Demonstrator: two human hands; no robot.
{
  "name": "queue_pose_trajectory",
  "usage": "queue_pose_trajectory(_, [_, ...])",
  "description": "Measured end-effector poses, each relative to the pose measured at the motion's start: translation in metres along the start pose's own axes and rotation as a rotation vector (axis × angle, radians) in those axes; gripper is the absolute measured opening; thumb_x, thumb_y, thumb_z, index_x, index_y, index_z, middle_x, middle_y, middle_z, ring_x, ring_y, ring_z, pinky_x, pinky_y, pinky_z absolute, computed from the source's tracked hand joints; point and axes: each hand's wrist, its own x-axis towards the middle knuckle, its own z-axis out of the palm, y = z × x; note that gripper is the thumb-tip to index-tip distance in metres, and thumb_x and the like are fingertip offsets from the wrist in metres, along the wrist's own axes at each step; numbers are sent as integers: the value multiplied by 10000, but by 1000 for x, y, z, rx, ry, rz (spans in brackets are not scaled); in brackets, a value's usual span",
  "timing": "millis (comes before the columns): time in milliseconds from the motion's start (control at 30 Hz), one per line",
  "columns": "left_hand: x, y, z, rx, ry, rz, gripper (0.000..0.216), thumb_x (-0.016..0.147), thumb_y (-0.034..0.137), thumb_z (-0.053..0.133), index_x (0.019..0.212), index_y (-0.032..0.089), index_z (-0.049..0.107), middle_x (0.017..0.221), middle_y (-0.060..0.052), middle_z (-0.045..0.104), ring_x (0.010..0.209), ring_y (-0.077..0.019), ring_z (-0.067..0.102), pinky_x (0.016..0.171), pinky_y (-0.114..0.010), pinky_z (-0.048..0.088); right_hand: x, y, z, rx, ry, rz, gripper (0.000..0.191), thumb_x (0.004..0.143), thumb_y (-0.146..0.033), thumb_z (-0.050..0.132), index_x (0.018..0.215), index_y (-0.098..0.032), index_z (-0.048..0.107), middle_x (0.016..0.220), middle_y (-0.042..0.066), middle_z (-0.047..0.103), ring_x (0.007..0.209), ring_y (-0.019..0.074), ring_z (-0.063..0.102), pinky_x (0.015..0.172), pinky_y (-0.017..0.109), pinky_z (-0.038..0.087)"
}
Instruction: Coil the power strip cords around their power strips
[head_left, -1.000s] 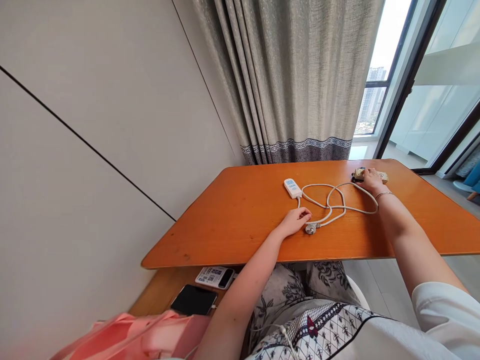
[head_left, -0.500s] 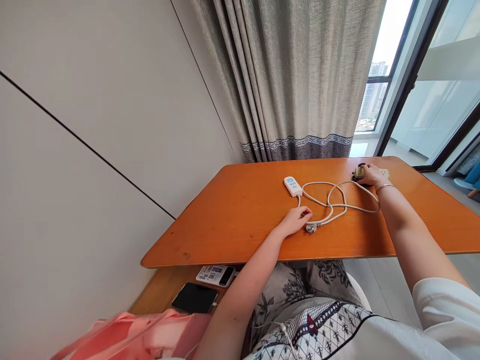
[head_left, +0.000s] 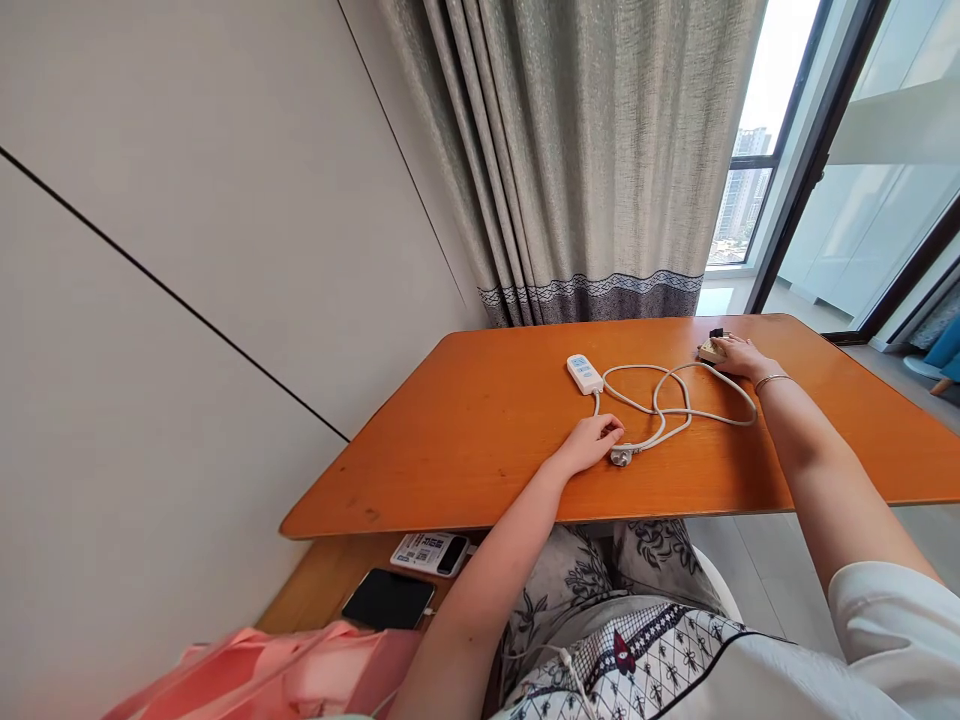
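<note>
My left hand point(head_left: 591, 441) rests on the orange table point(head_left: 480, 430), fingers loosely curled, its fingertips right beside the white plug point(head_left: 621, 456) at the end of a looped white cord point(head_left: 667, 405). The cord runs to a white power strip point(head_left: 584, 374) further back. Far right on the table, my right hand point(head_left: 739, 356) lies closed over a small beige device point(head_left: 711, 349) with a dark part; most of that device is hidden under my fingers.
A grey curtain point(head_left: 592, 160) hangs behind the table, with a window and glass door to its right. On a lower wooden surface at the left lie a black phone point(head_left: 388, 599) and a small printed box point(head_left: 430, 552). Pink cloth point(head_left: 277, 675) lies at the bottom left.
My right hand has slid the beige device a little to the left, and it now covers more of it. My left hand has stayed by the plug.
</note>
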Motion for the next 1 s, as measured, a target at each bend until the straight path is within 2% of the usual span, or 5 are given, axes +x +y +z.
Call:
queue_pose_trajectory(200, [-1, -1, -1, 21, -3, 6, 219, 890, 336, 530, 934, 179, 676, 925, -53, 728, 821, -189, 645, 750, -300, 484, -8, 12, -9, -56, 3, 4, 665, 798, -380, 612, 1405, -119, 530, 1395, 206, 576, 1238, 349, 565, 1020, 414, 430])
queue_pose_trajectory(367, [0, 0, -2, 33, -5, -3, 212, 891, 327, 526, 928, 184, 679, 915, -52, 725, 820, -191, 643, 737, -297, 483, -6, 13, -11, -127, 24, -28, 531, 822, -193, 550, 1350, -200, 606, 1370, 139, 617, 1240, 313, 560, 1020, 423, 404])
queue_pose_trajectory(667, [-1, 2, -2, 63, 7, 8, 207, 894, 311, 520, 930, 183, 678, 929, -55, 731, 814, -187, 634, 749, -302, 482, -34, -13, 3, -157, 268, 97, 475, 950, -169, 390, 1393, -188, 562, 1349, 205, 563, 1225, 337, 494, 974, 474, 433])
queue_pose_trajectory(900, [-2, 7, -2, 67, 6, 0, 228, 899, 323, 503, 930, 185, 682, 920, -56, 729, 807, -192, 630, 743, -308, 479, -49, -32, 19, -77, 250, 217, 559, 987, -518, 380, 1136, -77, 690, 1129, 256, 666, 1074, 358, 613, 832, 416, 515])
queue_pose_trajectory(1000, [-2, 8, -3, 58, 14, -1, 211, 896, 310, 513, 920, 189, 683, 918, -53, 731, 809, -192, 631, 745, -309, 481, -47, -38, 20, -35, 228, 249, 568, 972, -544, 407, 1101, -83, 712, 1130, 257, 680, 1095, 362, 622, 855, 421, 520])
